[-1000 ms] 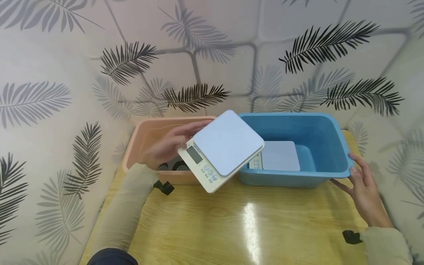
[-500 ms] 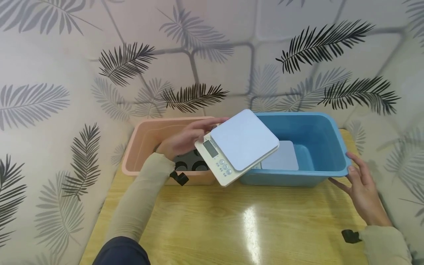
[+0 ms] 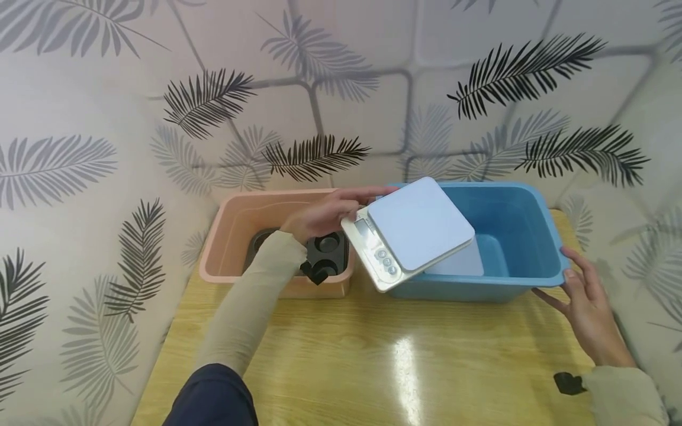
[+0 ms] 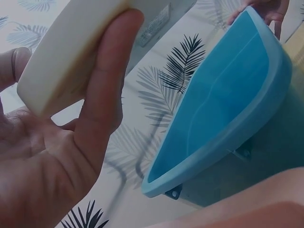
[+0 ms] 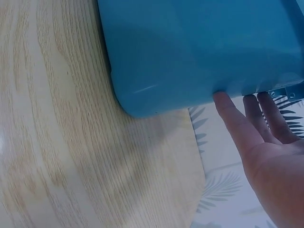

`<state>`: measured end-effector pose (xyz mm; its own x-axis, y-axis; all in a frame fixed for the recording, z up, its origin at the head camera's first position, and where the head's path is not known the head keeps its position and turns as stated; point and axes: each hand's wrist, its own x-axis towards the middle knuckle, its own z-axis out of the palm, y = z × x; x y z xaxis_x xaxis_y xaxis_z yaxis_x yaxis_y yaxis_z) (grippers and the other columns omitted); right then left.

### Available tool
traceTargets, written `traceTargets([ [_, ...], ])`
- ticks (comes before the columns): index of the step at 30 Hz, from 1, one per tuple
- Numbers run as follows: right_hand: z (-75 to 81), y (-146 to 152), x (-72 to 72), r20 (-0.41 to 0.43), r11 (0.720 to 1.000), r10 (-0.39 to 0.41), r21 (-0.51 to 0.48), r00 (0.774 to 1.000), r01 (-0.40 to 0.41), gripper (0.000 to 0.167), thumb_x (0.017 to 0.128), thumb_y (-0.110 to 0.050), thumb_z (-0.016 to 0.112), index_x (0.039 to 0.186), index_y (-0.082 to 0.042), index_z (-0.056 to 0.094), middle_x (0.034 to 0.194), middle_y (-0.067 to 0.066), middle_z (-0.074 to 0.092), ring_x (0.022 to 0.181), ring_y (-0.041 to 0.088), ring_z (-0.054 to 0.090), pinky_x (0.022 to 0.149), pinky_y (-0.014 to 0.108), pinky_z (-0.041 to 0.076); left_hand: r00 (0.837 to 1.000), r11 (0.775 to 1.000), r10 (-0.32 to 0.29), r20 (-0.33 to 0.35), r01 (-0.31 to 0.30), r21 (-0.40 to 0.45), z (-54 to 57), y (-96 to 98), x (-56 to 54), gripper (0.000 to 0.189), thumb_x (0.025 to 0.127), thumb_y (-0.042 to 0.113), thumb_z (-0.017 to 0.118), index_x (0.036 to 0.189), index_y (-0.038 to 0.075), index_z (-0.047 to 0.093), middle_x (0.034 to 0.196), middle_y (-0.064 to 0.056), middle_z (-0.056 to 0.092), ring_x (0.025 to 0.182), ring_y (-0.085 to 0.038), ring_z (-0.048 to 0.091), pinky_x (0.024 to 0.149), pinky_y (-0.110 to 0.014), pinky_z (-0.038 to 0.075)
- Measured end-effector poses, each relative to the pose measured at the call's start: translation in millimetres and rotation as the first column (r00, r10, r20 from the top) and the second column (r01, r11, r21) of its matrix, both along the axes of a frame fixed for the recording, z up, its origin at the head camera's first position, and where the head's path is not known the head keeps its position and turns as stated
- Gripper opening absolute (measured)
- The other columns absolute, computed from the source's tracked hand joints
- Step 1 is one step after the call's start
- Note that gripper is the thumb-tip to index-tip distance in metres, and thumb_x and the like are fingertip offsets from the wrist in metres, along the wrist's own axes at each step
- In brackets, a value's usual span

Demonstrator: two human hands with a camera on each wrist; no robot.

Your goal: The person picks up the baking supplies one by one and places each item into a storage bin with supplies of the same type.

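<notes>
A white digital kitchen scale [image 3: 421, 225] hangs tilted over the near left part of the blue bin [image 3: 511, 281]. My left hand [image 3: 325, 216] pinches the scale by its display end; in the left wrist view a finger and the palm lie along its cream casing [image 4: 71, 52]. Under it, partly covered, a second white scale [image 3: 463, 260] lies inside the bin. On the far right, my right hand [image 3: 588, 313] rests its fingertips against the bin's right end; the right wrist view has fairly straight fingers [image 5: 237, 121] touching the outer wall.
A pink bin [image 3: 213, 260] stands left of the blue one, holding a dark muffin tin [image 3: 333, 245] partly hidden by my left arm. Both bins sit on a wood-grain table [image 3: 341, 355], and a leaf-patterned backdrop [image 3: 346, 118] rises behind and at the sides.
My left hand has carried the scale rightward, from between the two bins to over the blue one, uncovering more of the muffin tin. The right hand stays at the blue bin's end.
</notes>
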<state>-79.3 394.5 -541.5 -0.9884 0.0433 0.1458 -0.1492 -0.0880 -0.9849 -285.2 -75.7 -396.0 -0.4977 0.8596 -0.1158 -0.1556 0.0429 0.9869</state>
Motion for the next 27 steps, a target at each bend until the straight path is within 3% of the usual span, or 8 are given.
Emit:
traceTargets([
  [8, -0.2, -1.0, -0.7, 0.005, 1.0, -0.009, -0.003, 1.0, 0.009, 0.057, 0.119, -0.02, 0.038, 0.174, -0.021, 0.024, 0.152, -0.008, 0.046, 0.133, -0.007, 0.059, 0.087, 0.02, 0.063, 0.997, 0.998, -0.053, 0.048, 0.055, -0.038, 0.9, 21.8, -15.9, 0.093, 0.081, -0.002, 0.046, 0.172, 0.013, 0.034, 0.152, -0.009, 0.062, 0.104, -0.018, 0.064, 0.078, -0.031, 0.054],
  [16, 2.0, -2.3, 0.3, 0.004, 1.0, -0.012, -0.018, 1.0, 0.013, 0.056, 0.12, -0.019, 0.038, 0.174, -0.022, 0.024, 0.152, -0.008, 0.047, 0.132, -0.006, 0.06, 0.086, 0.02, 0.063, 0.994, 0.995, -0.091, 0.056, 0.093, -0.044, 1.6, 39.8, -30.4, 0.09, 0.084, -0.005, 0.046, 0.172, 0.012, 0.034, 0.162, -0.017, 0.055, 0.105, -0.019, 0.066, 0.079, -0.033, 0.058],
  [27, 1.2, -6.1, -0.9, 0.006, 1.0, -0.027, 0.0, 1.0, 0.027, 0.056, 0.119, -0.02, 0.039, 0.174, -0.022, 0.025, 0.152, -0.009, 0.047, 0.132, -0.007, 0.06, 0.084, 0.019, 0.063, 0.994, 0.986, -0.095, 0.046, 0.1, -0.13, -3.5, 64.0, -40.9, 0.086, 0.09, -0.009, 0.043, 0.171, 0.021, 0.04, 0.164, -0.012, 0.055, 0.103, -0.02, 0.066, 0.074, -0.034, 0.057],
])
